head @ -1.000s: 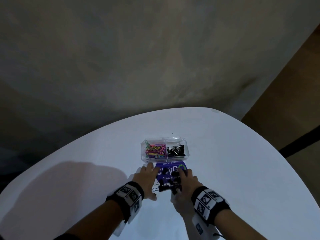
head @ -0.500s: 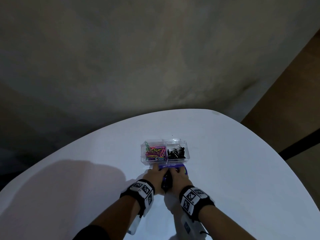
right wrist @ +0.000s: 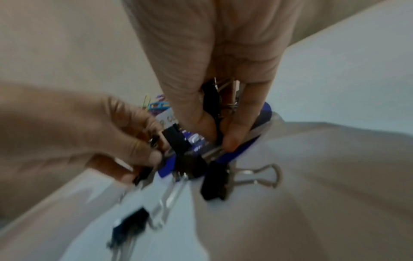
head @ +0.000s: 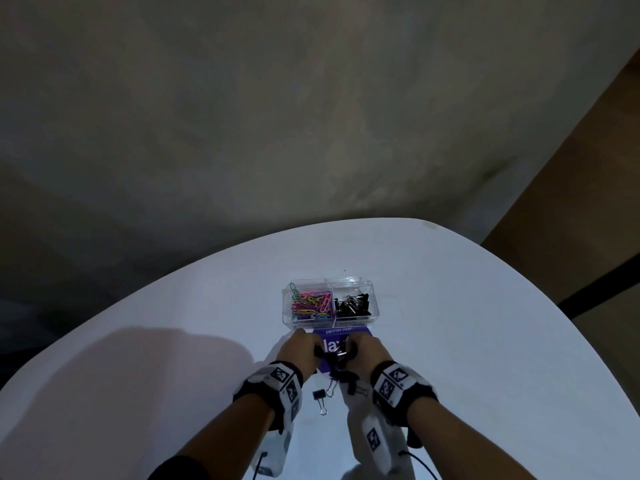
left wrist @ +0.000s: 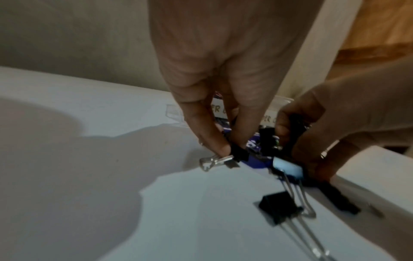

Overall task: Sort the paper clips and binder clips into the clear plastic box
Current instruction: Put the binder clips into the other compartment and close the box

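The clear plastic box [head: 373, 299] sits mid-table, with coloured paper clips [head: 311, 304] in its left half and black binder clips [head: 353, 304] in its right half. Just in front lies a blue card [head: 341, 330]. My left hand [head: 301, 346] pinches a black binder clip [left wrist: 236, 154] at the card's left edge. My right hand [head: 365, 346] holds several binder clips [right wrist: 218, 98] in curled fingers over the card. More binder clips lie loose on the table near my wrists, one [head: 320, 398] towards the left and one [right wrist: 218, 181] under my right hand.
The white round table [head: 485, 341] stretches out on both sides of the box. Its far edge curves just behind the box, against a grey wall. My hand's shadow falls on the table at the left.
Both hands slid forward to the card, met over it, then drew slightly apart. Loose binder clips now show on the table behind them.
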The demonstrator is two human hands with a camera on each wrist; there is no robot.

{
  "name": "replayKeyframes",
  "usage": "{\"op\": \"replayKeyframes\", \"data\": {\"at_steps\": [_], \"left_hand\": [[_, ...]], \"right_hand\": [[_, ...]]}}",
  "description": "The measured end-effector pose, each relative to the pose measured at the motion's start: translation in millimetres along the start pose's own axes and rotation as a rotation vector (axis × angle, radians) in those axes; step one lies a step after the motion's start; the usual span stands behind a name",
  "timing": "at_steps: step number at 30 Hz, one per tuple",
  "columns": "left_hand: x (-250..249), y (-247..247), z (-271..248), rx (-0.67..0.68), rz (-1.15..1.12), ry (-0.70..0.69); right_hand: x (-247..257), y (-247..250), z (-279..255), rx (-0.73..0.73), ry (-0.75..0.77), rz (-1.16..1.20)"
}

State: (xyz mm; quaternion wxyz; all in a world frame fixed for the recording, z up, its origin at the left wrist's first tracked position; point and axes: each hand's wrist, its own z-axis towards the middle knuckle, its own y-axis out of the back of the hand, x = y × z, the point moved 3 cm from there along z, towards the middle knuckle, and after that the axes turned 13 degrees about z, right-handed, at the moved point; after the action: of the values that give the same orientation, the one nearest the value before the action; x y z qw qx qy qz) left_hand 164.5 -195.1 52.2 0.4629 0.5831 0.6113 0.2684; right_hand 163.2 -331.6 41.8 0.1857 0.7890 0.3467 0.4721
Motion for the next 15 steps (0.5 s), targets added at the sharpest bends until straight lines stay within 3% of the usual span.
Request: {"op": "replayKeyframes", "data": {"at_steps": [4, 10, 12, 15], "left_hand": [[7.4, 10.0, -8.6, -0.01, -0.203, 0.026], [-9.8, 47.0, -15.0, -0.084, -0.465, -0.09], [-26.3, 66.3, -2.4, -0.17, -0.499, -0.098], [-50.3, 89.2, 23.2, -0.311, -0.479, -0.067]], "right_hand": [[-9.3, 21.0, -9.0, -0.007, -0.015, 0.139], [-6.7, 69.9, -19.7, -0.066, -0.004, 0.504], [6.6, 91.2, -11.6, -0.16, 0.057, 0.458], [31.1, 110.9, 8.1, -0.267, 0.123, 0.191]]}}
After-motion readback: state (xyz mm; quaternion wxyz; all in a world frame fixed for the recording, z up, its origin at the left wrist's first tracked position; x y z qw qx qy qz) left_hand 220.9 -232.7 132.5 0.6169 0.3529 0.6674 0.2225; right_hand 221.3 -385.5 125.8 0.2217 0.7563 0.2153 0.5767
